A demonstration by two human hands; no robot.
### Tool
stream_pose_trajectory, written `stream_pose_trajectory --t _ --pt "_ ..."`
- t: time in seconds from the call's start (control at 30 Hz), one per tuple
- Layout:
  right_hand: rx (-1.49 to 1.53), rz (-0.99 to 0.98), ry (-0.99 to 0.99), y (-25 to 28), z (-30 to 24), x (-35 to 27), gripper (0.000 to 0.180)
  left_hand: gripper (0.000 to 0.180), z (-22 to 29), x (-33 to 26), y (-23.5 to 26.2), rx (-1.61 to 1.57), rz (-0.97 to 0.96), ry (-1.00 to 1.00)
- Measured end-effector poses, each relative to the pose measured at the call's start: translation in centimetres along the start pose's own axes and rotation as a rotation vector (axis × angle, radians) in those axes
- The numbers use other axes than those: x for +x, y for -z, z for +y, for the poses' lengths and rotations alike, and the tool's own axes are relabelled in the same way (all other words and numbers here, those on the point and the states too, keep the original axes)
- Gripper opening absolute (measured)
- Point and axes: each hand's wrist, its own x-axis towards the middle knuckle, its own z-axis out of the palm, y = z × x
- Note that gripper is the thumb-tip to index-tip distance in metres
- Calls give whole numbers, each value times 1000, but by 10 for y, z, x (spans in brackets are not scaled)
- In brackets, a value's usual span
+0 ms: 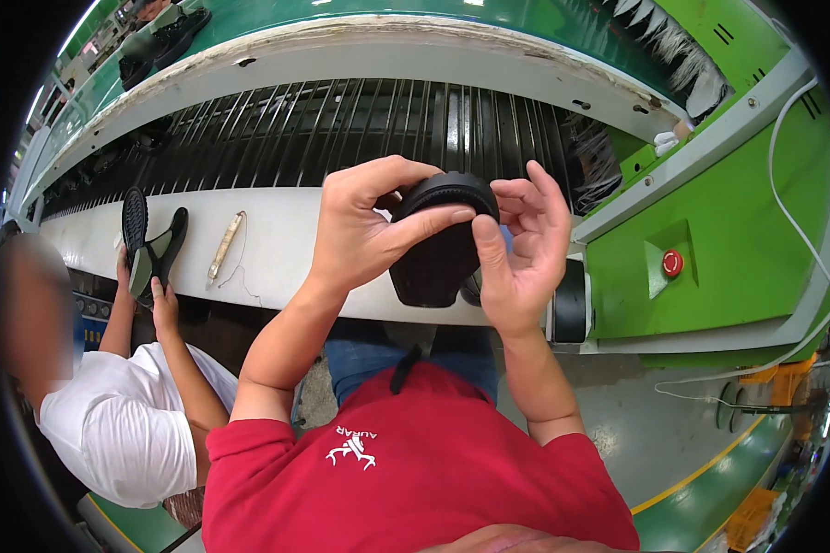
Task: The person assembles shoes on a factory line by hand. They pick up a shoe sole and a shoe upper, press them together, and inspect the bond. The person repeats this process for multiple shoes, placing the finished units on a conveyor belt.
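Observation:
Over the near edge of the white bench, a black shoe [432,258] hangs in front of me, its rounded, ridged sole edge uppermost. My left hand [373,217] is closed on the shoe, with the thumb across the front just below that edge and the fingers behind. On the other side, my right hand [526,253] pinches the right end of the sole edge between thumb and fingertips, its other fingers loosely bent. The shoe's far side is hidden from me.
At left, a co-worker's hands [161,309] hold a black sole [135,219] and a grey-and-black shoe part [164,249]. A tape-wrapped tool [224,249] with thread lies on the white bench [281,226]. Beyond is a roller conveyor [314,129]; right, a green machine with a red button [672,264].

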Motion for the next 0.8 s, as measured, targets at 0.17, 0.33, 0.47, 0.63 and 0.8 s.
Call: stream_pose_trajectory --t 0.17,0.33,0.47,0.63,0.8 --pt "109 2 -78 -3 -1 4 49 29 5 -3 3 -33 29 65" --pt "122 -16 -231 0 -2 9 29 24 -7 -1 4 -127 -5 106" --pt "404 -21 -417 0 14 11 29 22 -27 0 -1 -410 -3 264" --pt "402 0 -460 5 40 1 30 20 -61 -3 -22 -501 23 331" --pt "-161 -28 -331 23 56 -4 59 26 -85 -7 -18 -309 32 357"
